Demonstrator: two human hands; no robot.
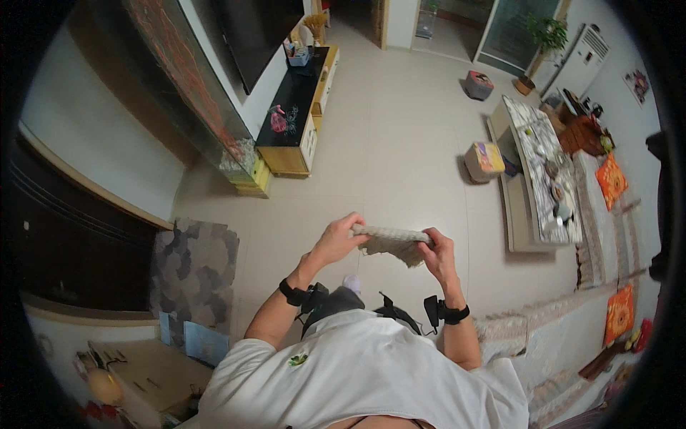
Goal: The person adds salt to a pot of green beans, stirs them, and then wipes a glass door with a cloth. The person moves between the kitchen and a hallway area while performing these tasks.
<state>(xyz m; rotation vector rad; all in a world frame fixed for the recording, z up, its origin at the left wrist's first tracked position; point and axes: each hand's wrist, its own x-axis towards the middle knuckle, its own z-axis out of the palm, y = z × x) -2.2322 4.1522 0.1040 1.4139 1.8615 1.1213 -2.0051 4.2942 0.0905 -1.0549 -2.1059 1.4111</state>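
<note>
A greyish-beige textured cloth (pixel 395 236) is stretched between my two hands, out in front of my body above the tiled floor. My left hand (pixel 342 236) pinches its left end between thumb and fingers. At the other end, my right hand (pixel 438 252) grips the right corner. The cloth's upper edge looks folded or rolled into a thick band, while a thinner, ragged-edged part hangs below it. Each wrist wears a black strap with a small device.
A TV cabinet (pixel 295 102) with a pink spray bottle (pixel 278 119) stands ahead on the left. To the right are a marble-topped coffee table (pixel 536 161), two stools (pixel 483 162) (pixel 478 86) and a covered sofa (pixel 563 322). A patterned mat (pixel 195 268) lies by the dark door (pixel 80 230).
</note>
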